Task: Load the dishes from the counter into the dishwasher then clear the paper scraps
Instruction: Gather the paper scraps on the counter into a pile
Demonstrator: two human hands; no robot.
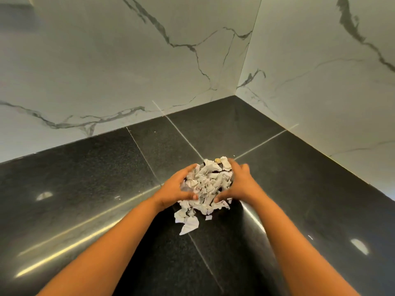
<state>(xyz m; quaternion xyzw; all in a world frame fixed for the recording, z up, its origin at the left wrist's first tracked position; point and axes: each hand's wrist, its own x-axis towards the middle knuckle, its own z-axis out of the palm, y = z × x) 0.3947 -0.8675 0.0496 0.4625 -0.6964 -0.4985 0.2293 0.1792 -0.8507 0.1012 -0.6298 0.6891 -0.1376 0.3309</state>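
both hands clamp the paper heap

both hands are wrapped round the pile now. left hand curls in from the left side, its thumb tucked against the near edge. right hand cups the right side, fingers bent over the far edge and thumb pressing in low. between them sit the paper scraps, a crumpled white heap squeezed palm to palm. it sits over the black counter, right where two pale seams in the stone cross, a fair way out from the far corner. whether the heap rests on the stone or hangs just off it, i cannot tell.

a few loose pieces spill out on the near side and lie flat on the counter, just below the left wrist. one small brownish bit pokes out at the far top of the heap. both forearms reach in from the near edge, bare, angled toward each other.

behind the counter, white marble walls with grey veins meet in a corner at far right. bright light spots gleam on the polished stone at left and right.
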